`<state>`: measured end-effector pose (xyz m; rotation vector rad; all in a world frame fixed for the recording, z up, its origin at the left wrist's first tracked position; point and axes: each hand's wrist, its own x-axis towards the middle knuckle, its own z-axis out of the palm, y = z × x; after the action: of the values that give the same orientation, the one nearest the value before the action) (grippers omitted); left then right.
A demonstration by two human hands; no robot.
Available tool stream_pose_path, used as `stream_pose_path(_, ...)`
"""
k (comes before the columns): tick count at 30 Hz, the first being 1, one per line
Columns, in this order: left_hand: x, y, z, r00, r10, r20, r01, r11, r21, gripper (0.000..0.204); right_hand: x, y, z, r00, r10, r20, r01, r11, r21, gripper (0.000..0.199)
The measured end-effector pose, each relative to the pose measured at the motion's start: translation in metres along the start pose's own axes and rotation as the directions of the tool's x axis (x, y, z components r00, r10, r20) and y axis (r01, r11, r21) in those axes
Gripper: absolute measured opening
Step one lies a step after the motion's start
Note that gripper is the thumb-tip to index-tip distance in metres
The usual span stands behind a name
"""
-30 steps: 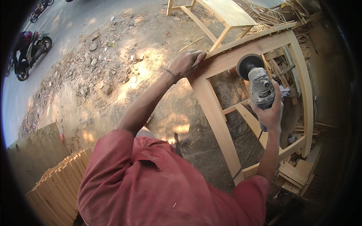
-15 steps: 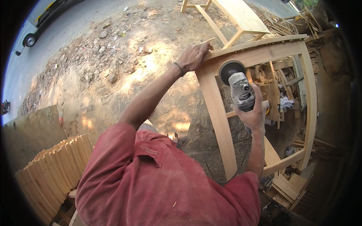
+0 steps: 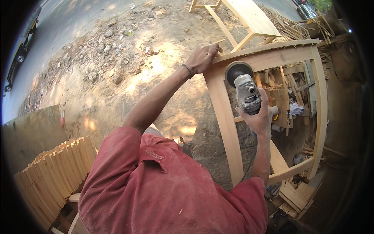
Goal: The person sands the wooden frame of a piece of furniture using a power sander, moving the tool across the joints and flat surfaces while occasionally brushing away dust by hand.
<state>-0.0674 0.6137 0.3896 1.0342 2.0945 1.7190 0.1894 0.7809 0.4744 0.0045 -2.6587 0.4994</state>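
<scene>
My right hand (image 3: pixel 260 120) is wrapped round the body of a dusty grey angle grinder (image 3: pixel 247 91) with a dark round disc (image 3: pixel 238 73) at its far end. The disc sits against the inner side of a pale wooden table frame (image 3: pixel 223 124), near its far left corner; whether it touches cannot be made out exactly. My left hand (image 3: pixel 201 60) grips that same corner, fingers closed over the end of the top board (image 3: pixel 269 48). The frame stands tilted on its side, its legs toward me.
A wooden bench (image 3: pixel 253 17) stands beyond the frame. Scrap wood (image 3: pixel 292 89) is heaped behind and to the right. At lower left stands a row of cut wooden slats (image 3: pixel 58 171). Stony ground (image 3: pixel 105 74) runs to a road, with a vehicle (image 3: pixel 21 54) at the far left.
The grinder and my right hand have shifted very slightly left along the frame. My left hand stays on the corner. The vehicle at the far left has moved along the road.
</scene>
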Motion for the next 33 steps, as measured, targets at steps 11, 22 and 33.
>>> stream_pose_path(11, 0.002, -0.007, 0.002, 0.999, 0.007, -0.038, -0.006, 1.0, 0.024, 0.08, 0.003, 0.0, 0.002, 0.999, -0.026, 0.026, 0.027, 0.999, -0.044, 0.096)
stream_pose_path(22, -0.009, 0.011, 0.0, 0.978, 0.204, 0.031, -0.202, 0.915, 0.348, 0.053, 0.007, 0.011, -0.018, 0.997, 0.081, 0.004, -0.081, 0.996, -0.038, 0.094)
stream_pose_path(33, -0.017, 0.017, -0.006, 0.986, 0.065, 0.152, -0.142, 0.805, 0.576, 0.082, 0.041, 0.049, -0.088, 0.983, 0.142, -0.116, -0.15, 0.987, -0.062, 0.095)
